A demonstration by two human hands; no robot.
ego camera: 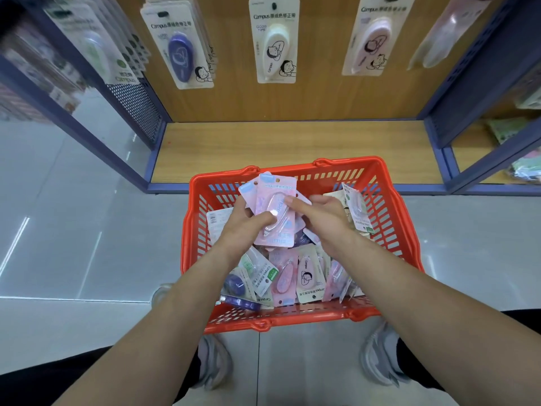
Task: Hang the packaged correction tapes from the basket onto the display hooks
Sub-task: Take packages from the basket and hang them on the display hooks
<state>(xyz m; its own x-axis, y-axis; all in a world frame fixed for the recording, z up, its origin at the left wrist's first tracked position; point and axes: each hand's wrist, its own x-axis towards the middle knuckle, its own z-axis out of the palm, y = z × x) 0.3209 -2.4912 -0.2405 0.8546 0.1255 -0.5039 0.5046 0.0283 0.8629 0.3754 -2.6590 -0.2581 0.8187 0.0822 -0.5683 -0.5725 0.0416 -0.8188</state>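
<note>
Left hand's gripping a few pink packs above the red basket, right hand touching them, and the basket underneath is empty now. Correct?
Not empty. The head view shows the red basket with many loose packs lying in it under the hands. The rest stands: the left hand grips the pink packs above it and the right hand touches them.

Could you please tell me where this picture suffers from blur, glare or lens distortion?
Head view: the hanging packs at the upper left are smeared by blur, while the pink correction tape pack in the left hand is sharp, with a glare spot on its blister; white streaks of reflected light cross the floor tiles; the wide-angle lens splays the blue shelf uprights outward.
</note>
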